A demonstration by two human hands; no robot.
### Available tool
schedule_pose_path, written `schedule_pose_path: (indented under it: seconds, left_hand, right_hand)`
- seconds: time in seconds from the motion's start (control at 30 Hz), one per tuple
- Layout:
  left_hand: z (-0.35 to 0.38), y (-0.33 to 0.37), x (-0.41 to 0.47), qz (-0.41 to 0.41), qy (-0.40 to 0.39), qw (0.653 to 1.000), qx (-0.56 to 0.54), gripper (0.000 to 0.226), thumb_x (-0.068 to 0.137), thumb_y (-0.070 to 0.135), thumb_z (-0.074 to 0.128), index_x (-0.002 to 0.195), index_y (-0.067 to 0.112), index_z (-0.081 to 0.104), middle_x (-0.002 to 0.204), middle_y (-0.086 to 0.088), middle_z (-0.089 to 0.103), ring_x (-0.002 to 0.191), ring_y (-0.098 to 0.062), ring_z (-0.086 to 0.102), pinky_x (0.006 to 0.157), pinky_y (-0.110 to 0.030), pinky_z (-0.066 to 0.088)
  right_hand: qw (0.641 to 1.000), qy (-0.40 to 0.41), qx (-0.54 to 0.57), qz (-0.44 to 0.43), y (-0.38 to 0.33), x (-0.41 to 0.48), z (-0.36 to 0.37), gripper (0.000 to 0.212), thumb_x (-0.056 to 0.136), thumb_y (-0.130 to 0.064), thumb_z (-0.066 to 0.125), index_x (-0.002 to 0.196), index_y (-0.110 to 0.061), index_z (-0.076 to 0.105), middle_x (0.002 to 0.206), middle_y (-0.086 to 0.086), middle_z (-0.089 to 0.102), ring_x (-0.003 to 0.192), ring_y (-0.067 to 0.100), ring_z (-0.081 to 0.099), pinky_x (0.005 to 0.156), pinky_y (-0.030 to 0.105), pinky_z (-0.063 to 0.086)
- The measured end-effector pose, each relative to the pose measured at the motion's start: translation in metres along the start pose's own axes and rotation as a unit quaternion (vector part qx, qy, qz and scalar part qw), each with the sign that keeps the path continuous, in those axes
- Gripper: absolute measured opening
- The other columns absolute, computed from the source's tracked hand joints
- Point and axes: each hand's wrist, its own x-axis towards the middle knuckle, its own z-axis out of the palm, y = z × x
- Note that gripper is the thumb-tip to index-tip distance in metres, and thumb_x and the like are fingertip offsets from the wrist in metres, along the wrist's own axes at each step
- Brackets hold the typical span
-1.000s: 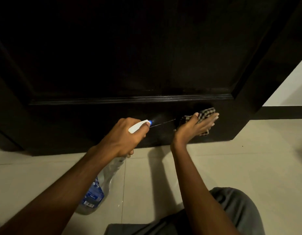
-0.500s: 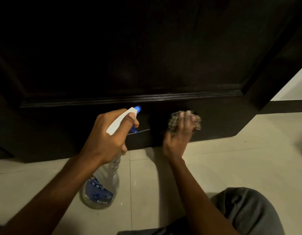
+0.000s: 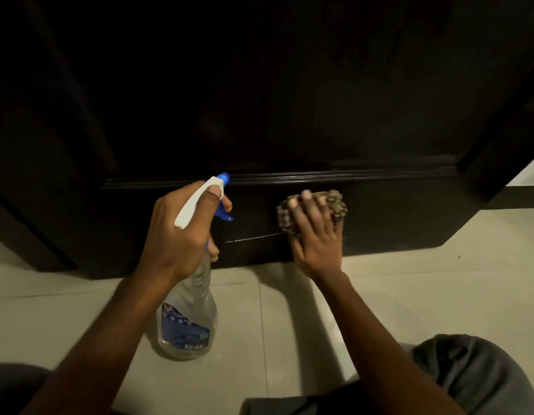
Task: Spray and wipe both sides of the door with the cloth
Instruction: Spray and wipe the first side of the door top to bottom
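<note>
A dark wooden door (image 3: 289, 100) fills the upper view, its bottom rail just above the floor. My left hand (image 3: 179, 235) grips the neck of a clear spray bottle (image 3: 188, 319) with a white and blue trigger head, held upright above the tiles. My right hand (image 3: 316, 235) presses a checked cloth (image 3: 334, 205) flat against the door's bottom rail, to the right of the bottle's nozzle. A thin pale streak runs along the rail between the two hands.
Pale floor tiles (image 3: 424, 289) spread below the door. The door's right edge (image 3: 475, 205) stands out over the floor, with a lit wall strip behind. My knee in grey cloth (image 3: 475, 375) sits at the lower right.
The bottle has swung from pointing at the door to upright. My right hand has turned palm-down on the cloth and slid it left along the bottom rail.
</note>
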Motion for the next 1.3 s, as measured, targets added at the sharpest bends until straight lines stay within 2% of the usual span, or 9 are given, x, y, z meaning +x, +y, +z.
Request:
schedule_pose_path:
  seconds: [0.1, 0.17, 0.33, 0.47, 0.67, 0.8, 0.97, 1.07, 1.3]
  left_hand:
    - [-0.010, 0.002, 0.000, -0.005, -0.010, 1.000, -0.002, 0.040, 0.100, 0.036, 0.038, 0.090, 0.009, 0.066, 0.057, 0.018, 0.064, 0.036, -0.015, 0.058, 0.041, -0.020, 0.047]
    - [-0.017, 0.003, 0.001, 0.000, -0.008, 1.000, 0.000, 0.038, 0.100, 0.036, 0.038, 0.091, 0.010, 0.065, 0.059, 0.020, 0.064, 0.037, -0.015, 0.058, 0.041, -0.021, 0.048]
    - [-0.034, -0.005, 0.005, 0.016, 0.023, 1.000, -0.003, 0.041, 0.102, 0.034, 0.038, 0.092, 0.005, 0.066, 0.060, 0.019, 0.066, 0.036, -0.014, 0.058, 0.041, -0.021, 0.045]
    - [-0.042, -0.015, 0.003, 0.025, 0.052, 0.998, -0.005, 0.043, 0.103, 0.035, 0.038, 0.090, 0.005, 0.065, 0.059, 0.015, 0.065, 0.036, -0.015, 0.058, 0.040, -0.026, 0.047]
    - [-0.045, -0.027, 0.003, 0.008, 0.061, 0.998, 0.017, 0.040, 0.103, 0.033, 0.039, 0.090, 0.006, 0.065, 0.059, 0.016, 0.063, 0.038, -0.013, 0.059, 0.040, -0.025, 0.048]
    - [-0.049, -0.033, -0.001, 0.002, 0.059, 0.998, 0.009, 0.044, 0.101, 0.040, 0.038, 0.092, 0.007, 0.065, 0.055, 0.011, 0.063, 0.037, -0.012, 0.058, 0.041, -0.021, 0.046]
    - [-0.042, -0.039, -0.007, -0.023, 0.035, 0.999, 0.018, 0.044, 0.101, 0.038, 0.038, 0.092, 0.006, 0.067, 0.059, 0.020, 0.065, 0.035, -0.014, 0.058, 0.040, -0.022, 0.046]
    - [-0.036, -0.036, -0.007, -0.035, 0.027, 0.999, 0.010, 0.044, 0.100, 0.038, 0.039, 0.092, 0.006, 0.068, 0.057, 0.018, 0.065, 0.035, -0.016, 0.057, 0.041, -0.022, 0.045]
    - [-0.024, -0.026, -0.011, -0.019, 0.010, 1.000, 0.000, 0.045, 0.098, 0.040, 0.040, 0.095, 0.005, 0.067, 0.064, 0.021, 0.066, 0.038, -0.013, 0.058, 0.043, -0.017, 0.046]
  right_hand:
    - [0.930, 0.146, 0.158, 0.298, -0.020, 0.022, -0.001, 0.071, 0.097, -0.024, 0.047, 0.160, -0.010, 0.017, 0.169, 0.012, 0.009, 0.157, 0.025, 0.001, 0.126, 0.033, -0.003]
    - [0.891, 0.194, 0.175, 0.370, -0.046, 0.041, 0.002, 0.069, 0.101, -0.026, 0.048, 0.158, -0.003, 0.016, 0.167, 0.021, 0.010, 0.155, 0.031, 0.003, 0.125, 0.031, -0.004]
    - [0.977, 0.067, 0.097, 0.176, -0.089, 0.035, 0.024, 0.074, 0.098, -0.041, 0.045, 0.159, -0.028, 0.005, 0.167, -0.003, -0.005, 0.155, 0.017, -0.014, 0.123, 0.042, -0.007]
    - [1.000, 0.013, 0.008, 0.026, -0.088, 0.025, 0.036, 0.083, 0.096, -0.044, 0.046, 0.162, -0.034, -0.003, 0.168, -0.009, -0.017, 0.156, 0.017, -0.010, 0.122, 0.047, 0.000]
    - [0.902, -0.206, -0.086, -0.370, -0.052, -0.029, 0.058, 0.075, 0.100, -0.036, 0.052, 0.163, -0.029, 0.013, 0.170, -0.006, -0.001, 0.156, 0.015, 0.004, 0.123, 0.050, -0.010]
    - [0.868, -0.248, -0.129, -0.411, -0.040, -0.027, 0.053, 0.074, 0.101, -0.030, 0.042, 0.163, -0.028, 0.001, 0.169, -0.008, -0.011, 0.156, 0.011, 0.001, 0.124, 0.048, -0.014]
    - [0.966, -0.048, -0.074, -0.243, -0.047, 0.027, 0.013, 0.066, 0.100, -0.027, 0.051, 0.160, -0.034, 0.025, 0.167, -0.010, 0.021, 0.154, 0.009, 0.017, 0.125, 0.047, 0.008]
    - [0.980, 0.009, -0.051, -0.194, -0.048, 0.043, 0.008, 0.066, 0.102, -0.035, 0.049, 0.161, -0.032, 0.021, 0.166, -0.005, 0.024, 0.155, 0.015, 0.013, 0.123, 0.051, 0.007]
    - [0.850, -0.227, -0.191, -0.434, 0.036, -0.042, 0.022, 0.080, 0.097, -0.027, 0.055, 0.163, -0.029, 0.010, 0.170, -0.008, 0.007, 0.155, 0.012, 0.009, 0.124, 0.050, -0.014]
